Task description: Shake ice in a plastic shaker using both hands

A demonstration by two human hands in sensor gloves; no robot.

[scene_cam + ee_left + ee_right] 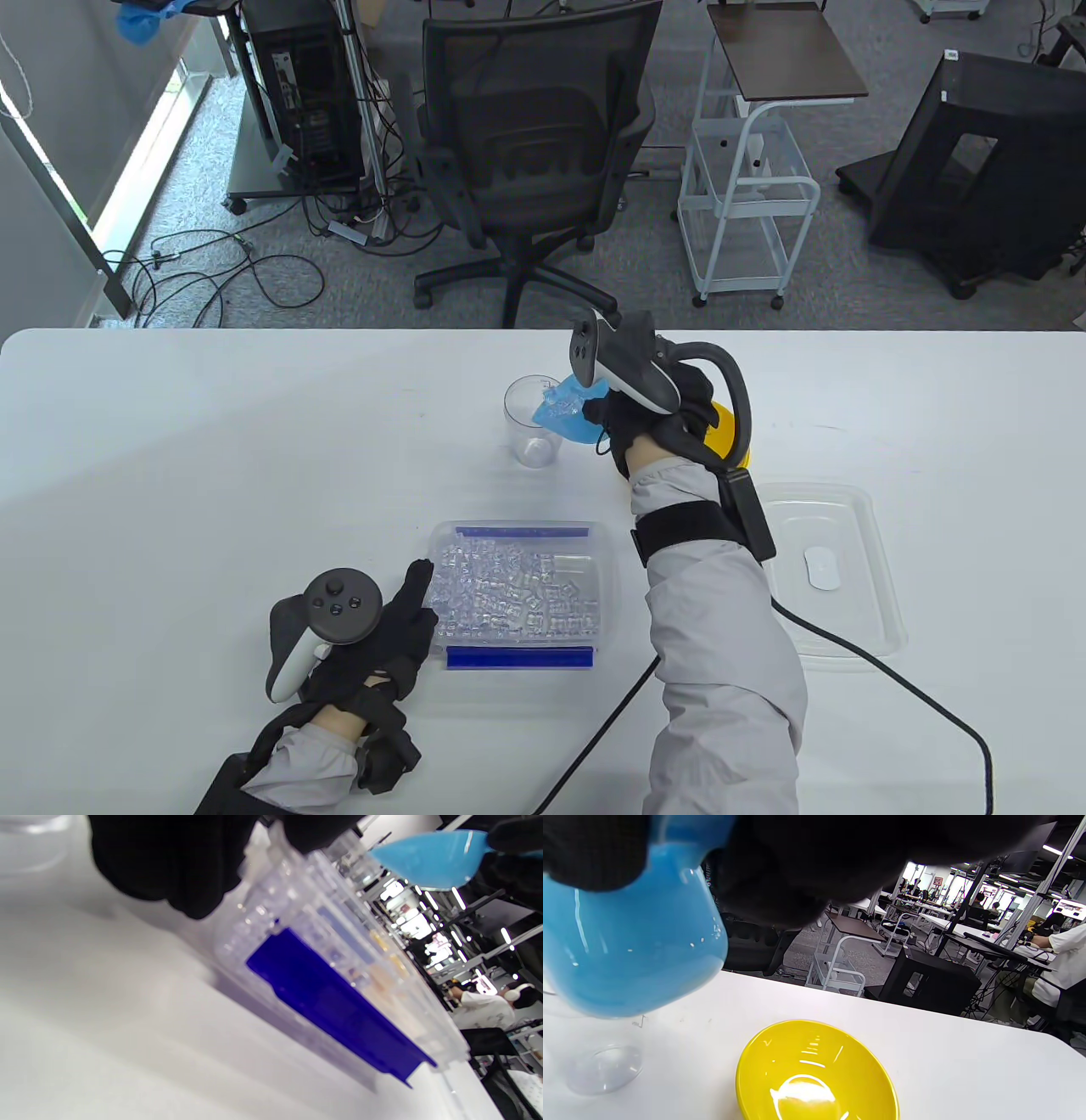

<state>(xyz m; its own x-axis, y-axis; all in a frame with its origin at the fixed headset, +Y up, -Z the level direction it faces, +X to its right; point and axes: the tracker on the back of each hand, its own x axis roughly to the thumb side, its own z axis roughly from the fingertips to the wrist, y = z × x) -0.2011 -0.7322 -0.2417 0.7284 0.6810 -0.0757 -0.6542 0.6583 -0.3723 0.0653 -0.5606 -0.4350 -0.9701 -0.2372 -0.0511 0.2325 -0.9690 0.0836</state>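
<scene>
A clear plastic shaker cup [532, 422] stands upright on the white table, past the ice box; its base shows in the right wrist view [602, 1068]. My right hand [653, 407] holds a blue scoop [570, 412] heaped with ice, tilted at the cup's right rim; the scoop fills the right wrist view's left side [628, 938]. A clear box of ice cubes [517, 592] with blue clips sits in front. My left hand [399, 628] rests against the box's left end, its fingers [169, 861] touching the corner of the ice box [331, 984].
A yellow bowl [814, 1073] sits on the table just right of the cup, mostly hidden behind my right hand in the table view [731, 429]. The box's clear lid [836, 577] lies at the right. A black cable [916, 688] trails from my right wrist.
</scene>
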